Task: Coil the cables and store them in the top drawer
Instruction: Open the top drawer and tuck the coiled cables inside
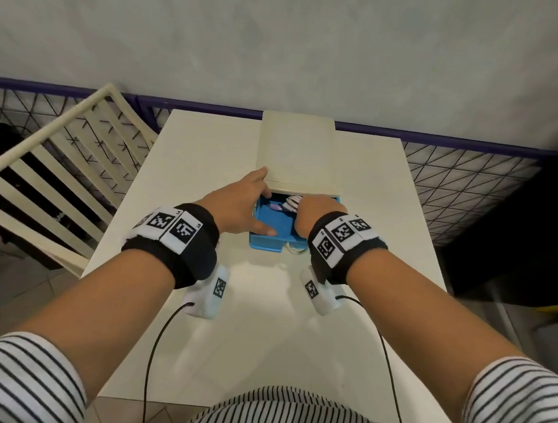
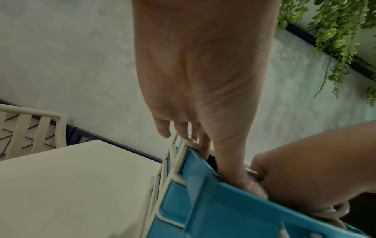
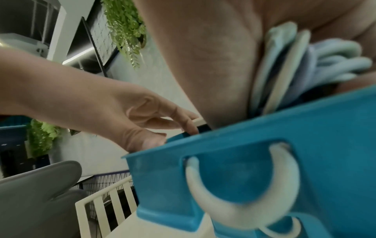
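A cream drawer cabinet (image 1: 297, 151) stands at the back of the white table, its blue top drawer (image 1: 265, 244) pulled out toward me. My right hand (image 1: 312, 211) is inside the drawer and grips a coiled white cable (image 1: 293, 201); the right wrist view shows the cable's loops (image 3: 295, 64) bunched in the palm above the drawer's front wall (image 3: 325, 128). My left hand (image 1: 247, 208) lies spread over the drawer's left side, with its fingertips (image 2: 183, 135) on the cabinet's front edge and its thumb inside the drawer (image 2: 223, 217). A small purple item (image 1: 274, 206) lies in the drawer.
The table (image 1: 192, 305) has bare surface in front of the cabinet. A cream slatted chair (image 1: 52, 160) stands to its left. A wire grid fence (image 1: 463, 182) runs behind the table, and a dark object (image 1: 526, 237) fills the right. The drawer front has a white curved handle (image 3: 244, 209).
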